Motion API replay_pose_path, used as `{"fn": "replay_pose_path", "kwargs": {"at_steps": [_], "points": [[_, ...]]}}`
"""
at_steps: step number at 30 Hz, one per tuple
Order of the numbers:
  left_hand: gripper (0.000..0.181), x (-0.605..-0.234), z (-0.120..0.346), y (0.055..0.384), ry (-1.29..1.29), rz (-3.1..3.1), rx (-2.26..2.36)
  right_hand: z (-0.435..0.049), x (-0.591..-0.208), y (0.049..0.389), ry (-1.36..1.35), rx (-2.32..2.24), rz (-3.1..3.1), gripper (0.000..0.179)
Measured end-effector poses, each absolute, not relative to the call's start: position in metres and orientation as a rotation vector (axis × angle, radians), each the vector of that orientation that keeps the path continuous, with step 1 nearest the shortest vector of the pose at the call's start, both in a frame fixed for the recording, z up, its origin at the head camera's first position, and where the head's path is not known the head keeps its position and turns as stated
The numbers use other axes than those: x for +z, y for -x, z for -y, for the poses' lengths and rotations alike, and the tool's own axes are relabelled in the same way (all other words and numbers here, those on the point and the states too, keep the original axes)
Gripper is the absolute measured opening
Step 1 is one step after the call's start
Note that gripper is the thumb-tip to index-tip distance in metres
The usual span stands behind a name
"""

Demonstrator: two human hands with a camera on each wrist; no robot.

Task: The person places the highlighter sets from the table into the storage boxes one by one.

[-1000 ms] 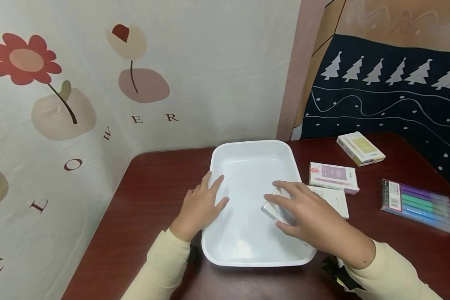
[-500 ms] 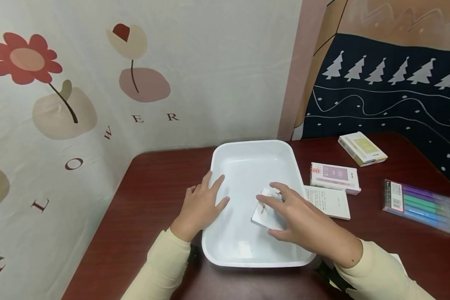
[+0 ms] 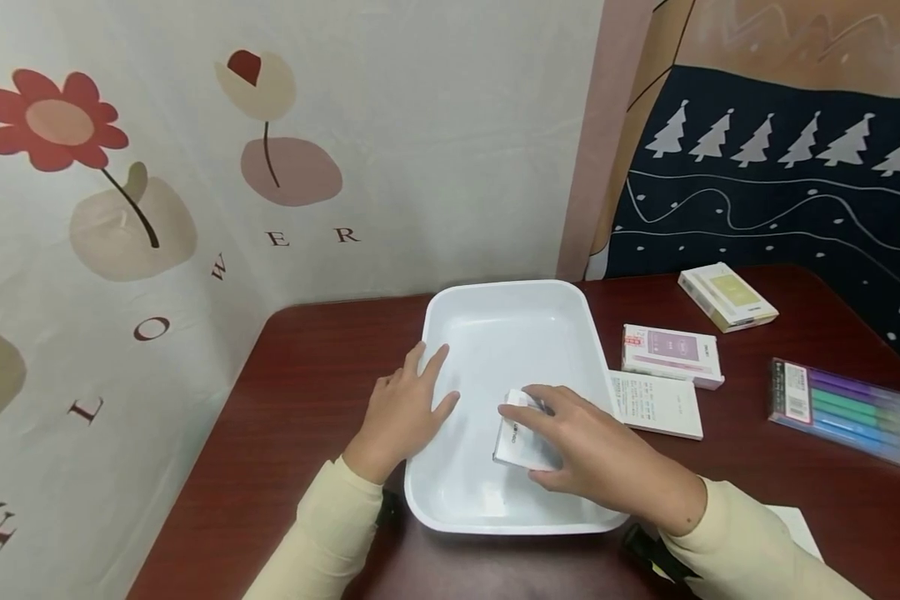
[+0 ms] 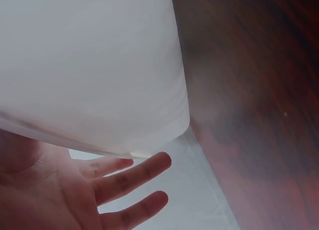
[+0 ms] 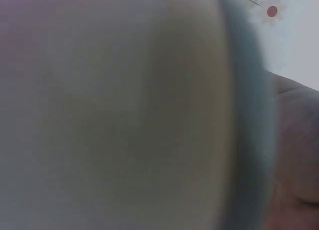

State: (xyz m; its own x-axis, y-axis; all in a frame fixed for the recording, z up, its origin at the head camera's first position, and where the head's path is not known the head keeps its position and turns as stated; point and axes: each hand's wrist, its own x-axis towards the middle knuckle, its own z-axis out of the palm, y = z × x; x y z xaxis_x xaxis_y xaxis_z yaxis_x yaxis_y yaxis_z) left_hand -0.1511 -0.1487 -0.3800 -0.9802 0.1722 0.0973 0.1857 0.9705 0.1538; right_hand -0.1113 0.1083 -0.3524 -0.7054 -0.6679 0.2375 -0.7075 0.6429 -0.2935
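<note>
White box (image 3: 523,450) is gripped between your right hand's (image 3: 596,454) thumb and fingers, over the near half of the white tray (image 3: 487,337); you cannot tell whether it touches the bottom. Your left hand (image 3: 399,417) has its fingers spread at the tray's left edge. Near the desk's (image 3: 300,392) back right corner lies a yellow-labelled box (image 3: 729,297).

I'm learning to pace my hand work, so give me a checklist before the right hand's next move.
1. Held box in the right hand: ok, gripped between fingers and thumb.
2. Box within the white tray's outline: ok.
3. Box resting on the tray floor: cannot tell.
4. Left hand at the tray's left rim: ok.
5. Right wrist view clear: not ok, mostly blur.
</note>
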Motion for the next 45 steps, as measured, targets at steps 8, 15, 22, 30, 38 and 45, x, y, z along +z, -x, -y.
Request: {"fn": "replay_pose_path", "kwargs": {"at_steps": [8,15,22,30,38,45], "points": [[0.061,-0.38,0.146,0.152,0.255,2.979,-0.277,-0.107,-0.36,0.114,-1.216,0.523,2.758,0.066],[0.06,-0.382,0.144,0.153,0.246,2.956,-0.249,-0.104,-0.368,0.115,-1.275,0.488,2.743,0.066],[0.061,-0.383,0.14,0.152,0.259,2.989,-0.213,-0.102,-0.373,0.112,-1.311,0.469,2.779,0.066],[0.058,-0.386,0.144,0.154,0.26,2.972,-0.203,-0.098,-0.378,0.113,-1.378,0.418,2.742,0.065],[0.057,-0.387,0.144,0.155,0.254,2.967,-0.221,-0.095,-0.386,0.113,-1.438,0.365,2.731,0.064],[0.056,-0.39,0.142,0.153,0.256,2.971,-0.237,-0.096,-0.39,0.112,-1.445,0.356,2.778,0.062]]}}
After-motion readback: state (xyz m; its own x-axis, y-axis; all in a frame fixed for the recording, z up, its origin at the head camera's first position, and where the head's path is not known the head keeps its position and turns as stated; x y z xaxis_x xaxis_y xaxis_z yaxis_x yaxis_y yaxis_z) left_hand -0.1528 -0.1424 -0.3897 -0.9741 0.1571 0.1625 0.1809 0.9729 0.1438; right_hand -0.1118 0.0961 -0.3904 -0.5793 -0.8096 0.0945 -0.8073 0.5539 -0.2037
